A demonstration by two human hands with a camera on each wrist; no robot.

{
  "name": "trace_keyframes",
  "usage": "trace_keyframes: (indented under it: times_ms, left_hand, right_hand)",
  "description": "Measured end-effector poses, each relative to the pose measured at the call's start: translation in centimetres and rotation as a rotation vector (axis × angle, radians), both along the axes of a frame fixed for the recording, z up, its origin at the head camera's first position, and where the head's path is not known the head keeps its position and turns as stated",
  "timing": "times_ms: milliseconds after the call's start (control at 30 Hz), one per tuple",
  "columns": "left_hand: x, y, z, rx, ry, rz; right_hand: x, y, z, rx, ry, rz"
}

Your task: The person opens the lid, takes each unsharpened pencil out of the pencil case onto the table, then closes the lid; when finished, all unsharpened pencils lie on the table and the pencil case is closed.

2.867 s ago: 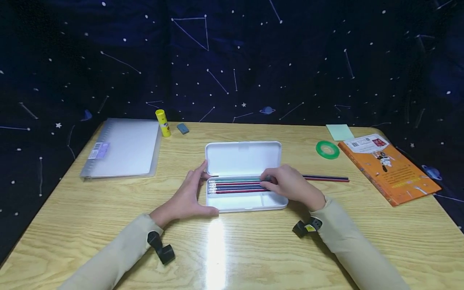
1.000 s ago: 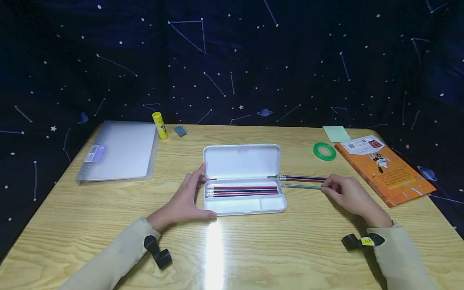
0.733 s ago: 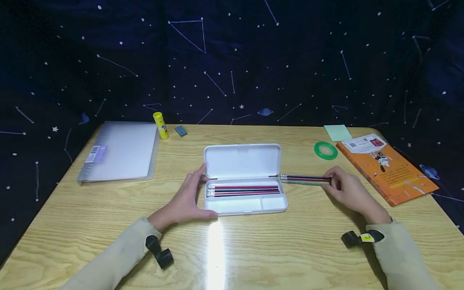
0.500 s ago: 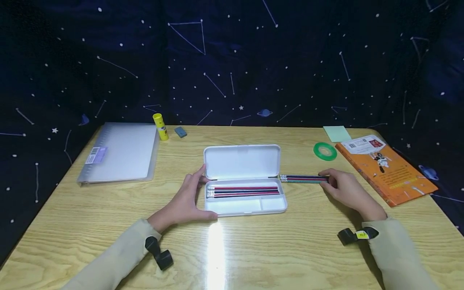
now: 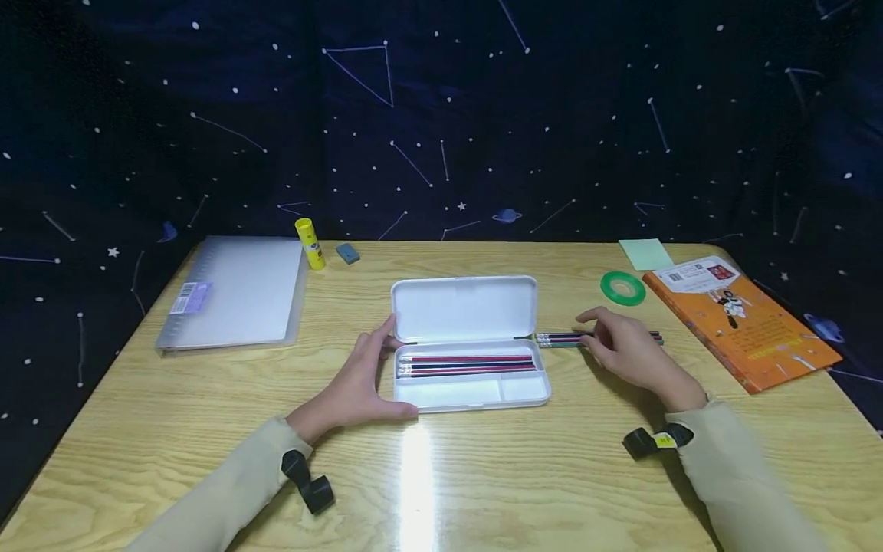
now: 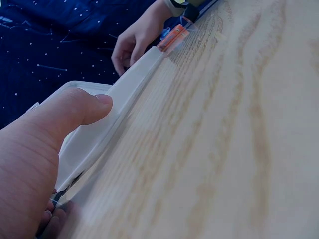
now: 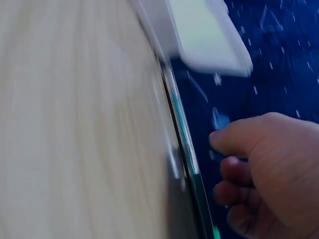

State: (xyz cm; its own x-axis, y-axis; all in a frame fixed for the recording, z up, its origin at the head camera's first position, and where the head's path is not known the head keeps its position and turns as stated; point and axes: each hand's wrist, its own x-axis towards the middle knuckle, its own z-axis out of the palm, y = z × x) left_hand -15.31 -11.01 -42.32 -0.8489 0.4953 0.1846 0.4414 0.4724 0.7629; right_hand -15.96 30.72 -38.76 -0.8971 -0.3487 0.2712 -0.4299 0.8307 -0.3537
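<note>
A white pencil case (image 5: 464, 308) lies with its lid up on the wooden table, and several red and dark pencils (image 5: 469, 366) fill its rear tray. My left hand (image 5: 355, 387) holds its left end, thumb on the front edge and fingers behind. In the left wrist view that thumb presses the white wall of the case (image 6: 94, 139). Right of the case, a small row of pencils (image 5: 562, 340) lies side by side, eraser ends towards it. Over this row my right hand (image 5: 631, 349) hovers, fingers loosely bent, nothing between thumb and fingers.
At back left are a clear-covered notebook (image 5: 241, 287), a yellow glue stick (image 5: 310, 244) and a blue eraser (image 5: 348, 253). A green tape roll (image 5: 610, 294), pale green sticky notes (image 5: 646, 254) and an orange book (image 5: 745, 330) lie at the right.
My right hand took a green pencil out of the case and laid it beside the pencils on the right. It has since let go and moved left. My left hand stays on the case.
</note>
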Motion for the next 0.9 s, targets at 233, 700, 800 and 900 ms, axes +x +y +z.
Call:
trace_keyframes:
  times_ms: [233, 700, 800, 900]
  left_hand:
    - [0.1, 0.0, -0.1, -0.006, 0.001, 0.000]
    - [-0.2, 0.6, -0.2, -0.013, -0.013, -0.008]
    - [-0.1, 0.3, -0.2, -0.019, -0.011, -0.005]
    - [-0.1, -0.1, -0.2, -0.027, -0.007, 0.000]
  right_hand:
    - [0.0, -5.2, -0.1, -0.069, -0.016, 0.162]
    - [-0.3, -10.5, 0.8, 0.157, -0.137, 0.215]
    - [-0.6, -11.5, 1.0, 0.200, -0.116, 0.243]
    - [-0.8, -12.3, 1.2, 0.203, -0.120, 0.259]
